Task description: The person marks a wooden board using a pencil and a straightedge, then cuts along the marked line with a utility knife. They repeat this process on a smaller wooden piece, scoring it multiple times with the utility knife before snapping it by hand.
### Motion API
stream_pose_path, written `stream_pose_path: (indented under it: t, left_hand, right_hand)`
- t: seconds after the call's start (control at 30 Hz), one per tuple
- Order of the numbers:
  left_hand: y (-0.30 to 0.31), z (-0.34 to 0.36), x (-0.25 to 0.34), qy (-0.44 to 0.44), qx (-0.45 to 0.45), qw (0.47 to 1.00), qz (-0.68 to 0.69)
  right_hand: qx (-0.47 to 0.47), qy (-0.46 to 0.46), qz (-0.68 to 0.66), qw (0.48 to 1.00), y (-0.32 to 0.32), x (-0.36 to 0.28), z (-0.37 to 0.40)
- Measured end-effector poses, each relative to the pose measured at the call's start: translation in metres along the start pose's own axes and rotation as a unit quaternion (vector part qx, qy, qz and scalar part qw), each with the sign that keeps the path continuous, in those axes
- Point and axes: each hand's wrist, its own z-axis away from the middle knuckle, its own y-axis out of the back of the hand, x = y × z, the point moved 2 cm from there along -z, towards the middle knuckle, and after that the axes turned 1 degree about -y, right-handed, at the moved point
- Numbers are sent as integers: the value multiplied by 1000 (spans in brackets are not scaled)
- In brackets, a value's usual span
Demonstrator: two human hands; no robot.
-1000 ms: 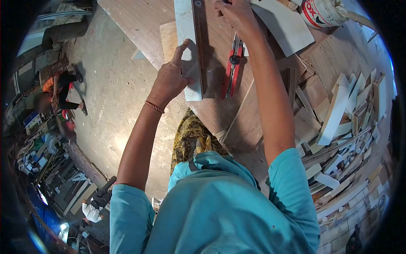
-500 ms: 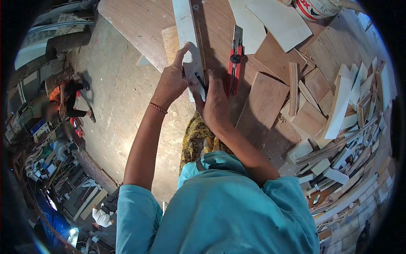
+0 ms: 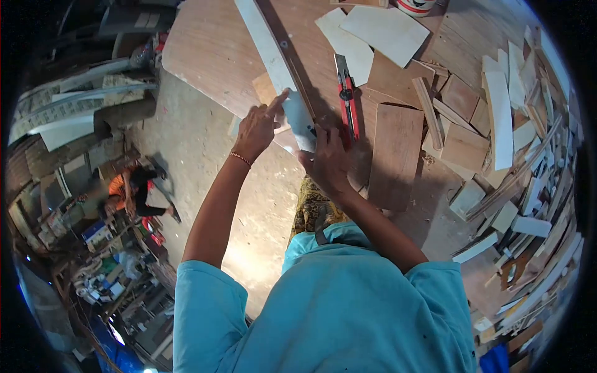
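A long white-faced strip of wood lies slanted on the brown tabletop, its near end between my hands. My left hand grips its left edge, index finger stretched onto the white face and the other fingers curled. At the near end, my right hand has its fingers bent at the strip's right edge. A dark pen-like stick shows only a short piece by those fingertips; the rest is hidden. To the right of the strip lies a red utility knife with its blade out.
White sheet pieces and a brown board lie to the right. Beyond is a heap of wood offcuts. A white tub stands at the far edge. A person in orange sits at the left.
The view has shifted, and the strip now slants more to the upper left. My left thumb has drawn back to the strip's edge. Less of the dark stick shows at my right hand.
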Motion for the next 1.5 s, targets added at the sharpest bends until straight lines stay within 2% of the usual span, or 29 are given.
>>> stream_pose_path:
  t: [0.07,0.1,0.13,0.17,0.23,0.27,0.33,0.47,0.5,0.6,0.7,0.83,0.97,1.03,1.07,1.13,1.2,1.37,1.5]
  left_hand:
    - [10,-7,-7,-35,-1,999,-41]
    - [10,-14,-16,-88,0,993,-75]
    - [12,-19,-22,-141,1,984,-109]
    - [13,-25,-30,-155,0,981,-114]
    - [20,-36,-37,-267,32,953,-139]
    - [24,-43,-42,-284,32,948,-141]
    - [35,-54,-46,-392,33,901,-182]
    - [30,-88,-67,-538,14,833,-126]
    - [26,-95,-71,-571,35,805,-161]
    - [26,-108,-75,-615,3,776,-141]
    - [27,-120,-72,-662,-7,736,-139]
    - [26,-135,-67,-729,-25,678,-91]
    - [24,-149,-72,-750,-79,653,-73]
    - [21,-157,-75,-727,-79,682,10]
    - [19,-161,-80,-730,-83,678,10]
    - [32,-161,-81,-692,-83,717,12]
    - [38,-165,-79,-686,-104,720,14]
    - [36,-186,-67,-698,-171,695,4]
    - [32,-194,-73,-684,-211,698,19]
  right_hand:
    - [-14,-23,-4,1000,2,-2,1]
    - [-38,-41,-3,998,1,-2,1]
    - [-26,-48,-6,999,1,-2,1]
    - [-12,-45,-8,999,0,-3,2]
    - [16,-52,-9,998,-1,-6,5]
    - [24,-75,4,997,-1,-9,6]
    - [49,-113,20,992,0,-17,8]
    - [74,-188,100,974,-7,-38,3]
    - [90,-213,119,966,-8,-47,2]
    - [114,-300,141,936,-17,-71,-12]
    - [205,-336,114,912,-29,-80,-23]
    - [261,-327,107,902,-45,-73,-28]
    - [269,-341,127,892,-46,-72,-30]
    - [274,-349,129,887,-43,-70,-31]
    - [280,-347,128,886,-44,-69,-31]
    - [275,-352,121,886,-48,-72,-30]
    - [290,-347,121,884,-45,-72,-32]
    - [282,-369,102,880,-45,-70,-33]
    - [287,-372,80,879,-44,-69,-35]
